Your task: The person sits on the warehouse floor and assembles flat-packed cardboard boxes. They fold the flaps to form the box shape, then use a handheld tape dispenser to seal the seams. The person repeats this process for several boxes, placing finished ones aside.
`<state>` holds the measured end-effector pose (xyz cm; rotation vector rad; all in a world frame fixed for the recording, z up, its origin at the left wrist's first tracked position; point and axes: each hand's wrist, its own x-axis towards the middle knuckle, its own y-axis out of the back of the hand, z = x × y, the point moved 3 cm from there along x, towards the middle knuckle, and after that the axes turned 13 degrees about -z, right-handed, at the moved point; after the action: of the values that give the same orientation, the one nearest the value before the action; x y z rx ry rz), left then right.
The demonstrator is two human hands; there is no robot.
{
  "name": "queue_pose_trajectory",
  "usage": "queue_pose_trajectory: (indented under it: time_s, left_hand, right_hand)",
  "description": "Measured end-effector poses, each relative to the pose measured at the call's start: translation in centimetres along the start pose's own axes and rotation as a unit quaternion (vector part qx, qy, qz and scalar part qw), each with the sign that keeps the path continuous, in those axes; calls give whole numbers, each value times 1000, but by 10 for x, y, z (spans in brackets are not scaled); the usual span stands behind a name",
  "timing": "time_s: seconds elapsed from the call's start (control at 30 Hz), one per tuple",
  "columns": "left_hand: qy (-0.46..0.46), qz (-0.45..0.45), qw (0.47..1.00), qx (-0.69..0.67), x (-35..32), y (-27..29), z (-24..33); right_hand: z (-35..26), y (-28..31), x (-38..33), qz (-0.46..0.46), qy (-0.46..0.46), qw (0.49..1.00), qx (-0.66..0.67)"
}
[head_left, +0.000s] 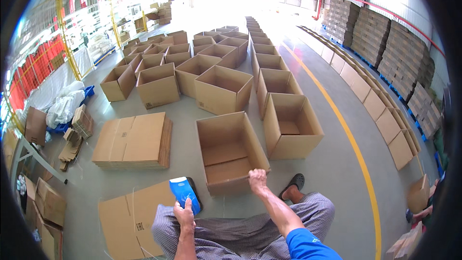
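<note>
My left hand (185, 215) is closed around a blue handheld tool (183, 193) with a white top end and a dark side; its exact kind is unclear. Directly in front of me stands an open cardboard box (228, 161), its inside and bottom showing. At its near right corner, my right hand (258, 179) grips the upper edge. A flat cardboard sheet (126, 221) lies on the floor beside my left knee. Beyond that sheet rests a strapped stack of flattened boxes (132, 139).
Another open box (291, 125) heads a long row running away on the right. Many open boxes (224, 87) crowd the floor ahead. Past a yellow floor line (353, 151) are more boxes (387, 124) and tall cardboard stacks (402, 48). Cartons (50, 202) stand at left.
</note>
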<state>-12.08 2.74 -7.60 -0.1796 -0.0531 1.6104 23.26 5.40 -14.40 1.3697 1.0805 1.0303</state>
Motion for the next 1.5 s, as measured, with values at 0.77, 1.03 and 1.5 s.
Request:
queue_pose_trajectory:
  time_s: [0.77, 1.03, 1.5]
  left_hand:
    - [-206, -131, 965, -93, -70, -67, 145]
    - [-159, -22, 981, -109, -73, -28, 104]
    - [-79, 54, 992, -84, -82, 31, 40]
  right_hand:
    - [104, 149, -298, -31, 37, 414, 909]
    - [98, 130, -285, -90, -29, 469, 878]
    - [106, 149, -239, -79, -23, 795, 601]
